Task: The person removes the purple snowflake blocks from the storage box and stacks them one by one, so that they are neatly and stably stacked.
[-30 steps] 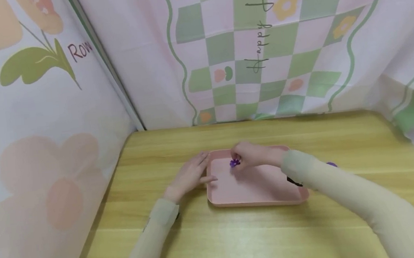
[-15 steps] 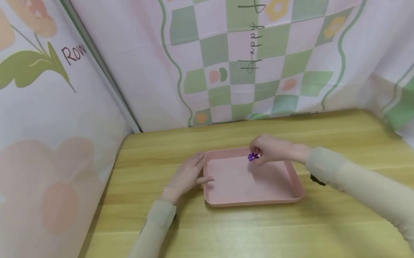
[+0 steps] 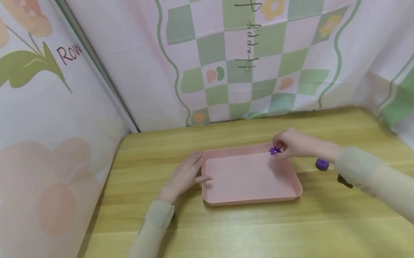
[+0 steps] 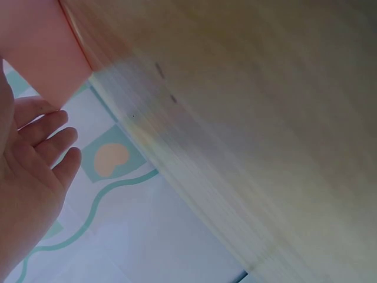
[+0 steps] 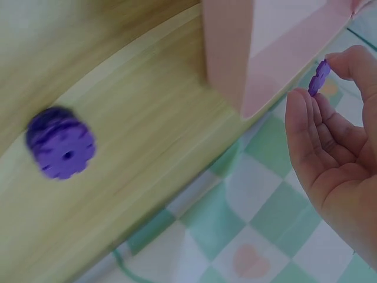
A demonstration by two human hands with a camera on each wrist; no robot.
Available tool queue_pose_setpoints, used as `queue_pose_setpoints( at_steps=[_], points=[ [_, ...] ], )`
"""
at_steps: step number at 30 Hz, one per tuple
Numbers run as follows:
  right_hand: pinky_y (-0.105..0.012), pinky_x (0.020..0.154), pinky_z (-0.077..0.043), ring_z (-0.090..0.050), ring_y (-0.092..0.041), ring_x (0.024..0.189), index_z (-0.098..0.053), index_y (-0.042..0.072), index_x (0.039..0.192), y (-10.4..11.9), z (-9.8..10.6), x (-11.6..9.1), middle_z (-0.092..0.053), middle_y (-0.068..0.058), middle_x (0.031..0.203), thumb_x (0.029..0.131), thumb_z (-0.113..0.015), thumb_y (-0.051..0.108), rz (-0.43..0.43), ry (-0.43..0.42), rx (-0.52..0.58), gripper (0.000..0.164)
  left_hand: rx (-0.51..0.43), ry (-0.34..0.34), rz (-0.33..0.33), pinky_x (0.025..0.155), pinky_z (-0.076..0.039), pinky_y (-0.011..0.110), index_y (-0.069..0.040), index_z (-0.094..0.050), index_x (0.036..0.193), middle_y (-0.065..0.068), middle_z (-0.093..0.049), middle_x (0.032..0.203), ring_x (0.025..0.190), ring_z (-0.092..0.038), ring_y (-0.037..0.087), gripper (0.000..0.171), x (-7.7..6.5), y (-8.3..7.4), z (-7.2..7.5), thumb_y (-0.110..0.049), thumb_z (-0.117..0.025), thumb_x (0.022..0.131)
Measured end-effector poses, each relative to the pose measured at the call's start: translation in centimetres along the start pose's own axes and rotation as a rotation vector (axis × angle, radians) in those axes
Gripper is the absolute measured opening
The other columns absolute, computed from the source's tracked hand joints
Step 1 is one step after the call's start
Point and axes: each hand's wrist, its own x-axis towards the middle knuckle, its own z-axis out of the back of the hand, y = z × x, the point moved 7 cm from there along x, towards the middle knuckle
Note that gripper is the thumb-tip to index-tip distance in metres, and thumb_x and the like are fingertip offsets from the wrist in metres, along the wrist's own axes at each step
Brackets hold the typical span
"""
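My right hand (image 3: 296, 142) pinches a small purple notched disc (image 3: 275, 151) between thumb and fingertips, above the back right corner of the pink tray (image 3: 248, 179). In the right wrist view the disc (image 5: 318, 78) is seen nearly edge-on. To the right of the tray, a short stack of purple notched discs (image 3: 322, 164) sits on the table, and its round toothed face with a centre hole shows in the right wrist view. My left hand (image 3: 184, 176) rests at the tray's left side, fingers along the outside and thumb over the rim.
The tray stands on a wood-grain table (image 3: 241, 239). A printed curtain (image 3: 147, 68) hangs behind the table's back edge, and a flowered cloth (image 3: 32, 122) hangs on the left.
My right hand has carried the disc rightward across the tray to its back right corner. The stack, earlier hidden by the sleeve, is now visible. My left hand keeps its place at the tray.
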Motion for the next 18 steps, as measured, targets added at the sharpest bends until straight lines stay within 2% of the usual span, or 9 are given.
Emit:
queue_pose_setpoints(
  at_steps=[8,18],
  points=[
    [-0.018,0.059,-0.052,-0.058,-0.008,0.066,-0.07,0.004,0.084,-3.1,0.9,-3.0,-0.068,0.0,0.074,0.075,-0.083,0.013,-0.068,-0.05,-0.036,0.018,-0.005,0.029,0.018,0.122,-0.034,0.052,0.003,-0.036,0.15,0.026,-0.04,0.154,0.145,-0.038,0.039,0.086,0.0,0.4,-0.5,-0.052,-0.065,0.09],
    [-0.02,0.059,-0.054,-0.06,-0.011,0.065,-0.068,0.004,0.079,-6.4,1.2,-7.0,-0.068,-0.001,0.072,0.072,-0.083,0.012,-0.15,-0.073,-0.051,0.018,-0.012,0.008,-0.005,0.121,-0.036,0.052,0.007,-0.041,0.146,0.028,-0.042,0.152,0.144,-0.04,0.04,0.083,0.1,0.1,0.0,-0.048,-0.068,0.089]
  ],
)
